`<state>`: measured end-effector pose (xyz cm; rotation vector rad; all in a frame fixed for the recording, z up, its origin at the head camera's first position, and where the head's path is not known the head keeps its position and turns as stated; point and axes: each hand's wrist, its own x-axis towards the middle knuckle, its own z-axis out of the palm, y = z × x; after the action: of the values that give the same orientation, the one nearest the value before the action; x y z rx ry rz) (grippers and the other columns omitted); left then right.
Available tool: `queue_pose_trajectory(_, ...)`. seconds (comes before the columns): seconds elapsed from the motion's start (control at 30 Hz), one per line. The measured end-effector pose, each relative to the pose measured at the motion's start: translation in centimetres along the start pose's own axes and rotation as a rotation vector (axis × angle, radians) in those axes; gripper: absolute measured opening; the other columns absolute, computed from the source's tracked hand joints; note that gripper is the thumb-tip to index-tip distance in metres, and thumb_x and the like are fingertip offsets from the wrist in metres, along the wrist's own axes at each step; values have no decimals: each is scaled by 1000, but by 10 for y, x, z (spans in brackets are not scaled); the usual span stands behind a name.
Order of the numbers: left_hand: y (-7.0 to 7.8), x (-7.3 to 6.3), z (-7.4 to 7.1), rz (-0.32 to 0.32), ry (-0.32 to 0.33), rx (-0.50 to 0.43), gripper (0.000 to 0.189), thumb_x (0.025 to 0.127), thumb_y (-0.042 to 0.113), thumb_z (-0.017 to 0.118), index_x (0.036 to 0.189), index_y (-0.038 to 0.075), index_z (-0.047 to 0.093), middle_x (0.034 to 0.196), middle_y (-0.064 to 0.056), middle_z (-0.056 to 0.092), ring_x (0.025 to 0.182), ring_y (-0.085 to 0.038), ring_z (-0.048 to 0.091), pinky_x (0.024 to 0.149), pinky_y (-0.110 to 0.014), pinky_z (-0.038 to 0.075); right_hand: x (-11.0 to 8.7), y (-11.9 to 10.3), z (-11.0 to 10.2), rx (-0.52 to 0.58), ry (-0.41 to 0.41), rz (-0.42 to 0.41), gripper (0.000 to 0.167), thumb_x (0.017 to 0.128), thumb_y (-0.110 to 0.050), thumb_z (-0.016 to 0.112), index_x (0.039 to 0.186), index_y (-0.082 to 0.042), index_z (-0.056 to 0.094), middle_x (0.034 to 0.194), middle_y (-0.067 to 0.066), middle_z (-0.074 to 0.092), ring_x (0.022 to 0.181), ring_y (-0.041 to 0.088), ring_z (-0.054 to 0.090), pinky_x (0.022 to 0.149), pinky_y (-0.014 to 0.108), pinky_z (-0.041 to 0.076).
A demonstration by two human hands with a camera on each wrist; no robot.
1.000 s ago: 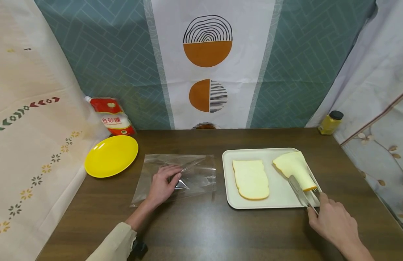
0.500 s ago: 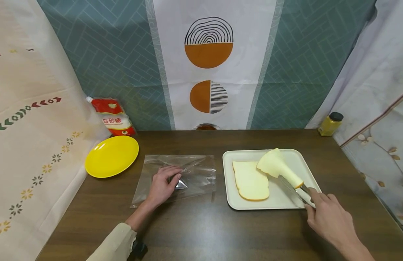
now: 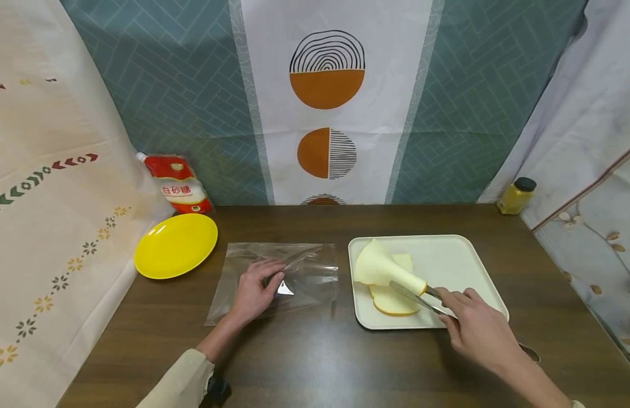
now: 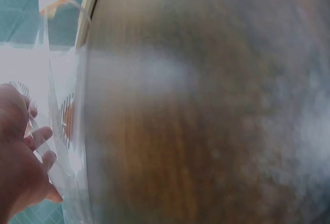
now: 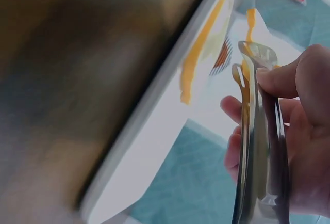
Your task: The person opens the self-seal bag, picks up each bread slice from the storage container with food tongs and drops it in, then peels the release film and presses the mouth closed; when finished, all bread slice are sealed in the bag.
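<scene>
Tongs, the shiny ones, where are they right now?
In the head view, the tongs are right of centre, held in the right hand, pinching one bread slice that overlaps another slice at the white tray.

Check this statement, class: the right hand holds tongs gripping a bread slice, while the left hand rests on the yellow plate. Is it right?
Not the yellow plate: the head view shows the left hand resting on the clear plastic bag. The right hand does hold tongs gripping a bread slice.
</scene>
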<state>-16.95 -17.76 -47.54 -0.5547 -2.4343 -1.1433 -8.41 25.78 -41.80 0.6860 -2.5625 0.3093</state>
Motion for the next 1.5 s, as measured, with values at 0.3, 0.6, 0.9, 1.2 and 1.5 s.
queue_pose_trajectory(0.3, 0, -2, 0, 19, 1, 5, 23, 88, 0, 74, 110, 2, 76, 114, -14, 72, 113, -38, 61, 98, -59, 42, 38, -19, 5, 61, -139, -87, 44, 74, -6, 81, 116, -9, 67, 93, -2, 69, 79, 16, 51, 48, 29, 44)
queue_pose_trajectory(0.6, 2, -2, 0, 23, 8, 17, 23, 88, 0, 73, 111, 2, 76, 114, -13, 72, 113, -38, 61, 97, -59, 43, 62, -28, 9, 84, -252, -153, 40, 78, -5, 78, 116, -11, 66, 90, -4, 67, 79, 17, 50, 49, 31, 45)
queue_pose_trajectory(0.9, 3, -1, 3, 63, 28, 2, 24, 87, -2, 73, 110, 1, 76, 113, -14, 72, 112, -40, 61, 96, -60, 42, 83, -33, 18, 108, -348, -180, 38, 83, -9, 78, 119, -7, 67, 92, -1, 69, 80, 19, 52, 51, 29, 44)
queue_pose_trajectory(1.2, 5, -1, 6, 82, 45, -36, 22, 86, -3, 73, 108, -1, 76, 112, -17, 72, 112, -41, 61, 95, -60, 43, 108, -48, 32, 118, -407, -231, 35, 83, -5, 72, 117, -7, 66, 84, 0, 65, 80, 22, 53, 48, 30, 42)
queue_pose_trajectory(1.5, 5, 0, 6, 90, 83, -57, 23, 86, -5, 73, 108, 1, 76, 114, -19, 71, 113, -42, 61, 96, -63, 42, 126, -62, 46, 143, -479, -236, 37, 87, -12, 71, 122, -1, 66, 93, 6, 69, 80, 22, 49, 50, 29, 42)
